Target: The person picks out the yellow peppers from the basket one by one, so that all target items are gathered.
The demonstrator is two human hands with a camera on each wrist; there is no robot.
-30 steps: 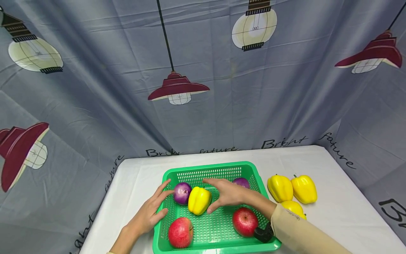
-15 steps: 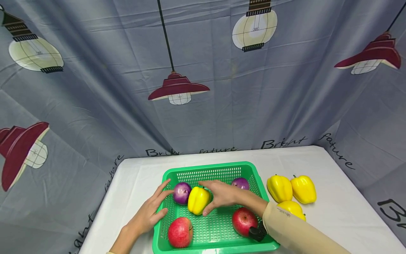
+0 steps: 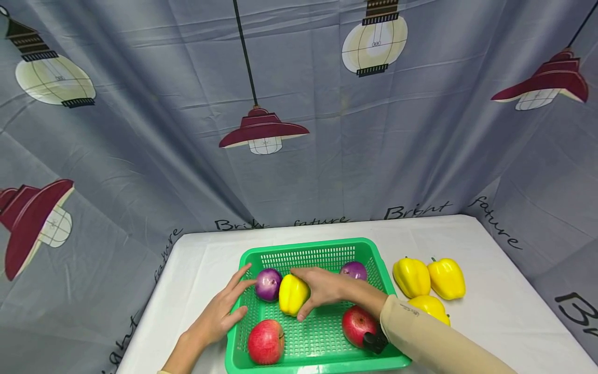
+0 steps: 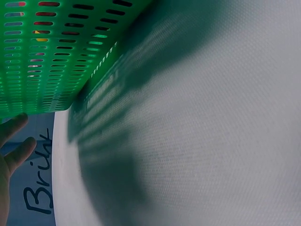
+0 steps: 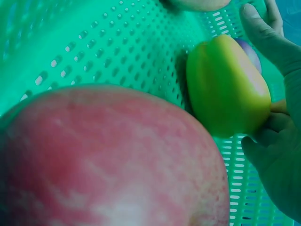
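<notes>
In the head view, a yellow bell pepper stands inside a green plastic basket. My right hand reaches in from the right and holds this pepper, index finger at its top and thumb at its near side. The right wrist view shows the same bell pepper beside the hand, with a red apple large in front. Over the basket's left rim lies my left hand, fingers spread and holding nothing, its fingertips near a shiny round purple vegetable. Its fingers also appear beside the basket wall in the left wrist view.
Inside the basket are also a red apple at front left, another apple under the right forearm, and a second purple vegetable. Several yellow bell peppers lie on the white table right of the basket. A grey curtain hangs behind.
My right hand has moved left and closed in on the yellow bell pepper, which has shifted very slightly. The left hand has stayed in place.
</notes>
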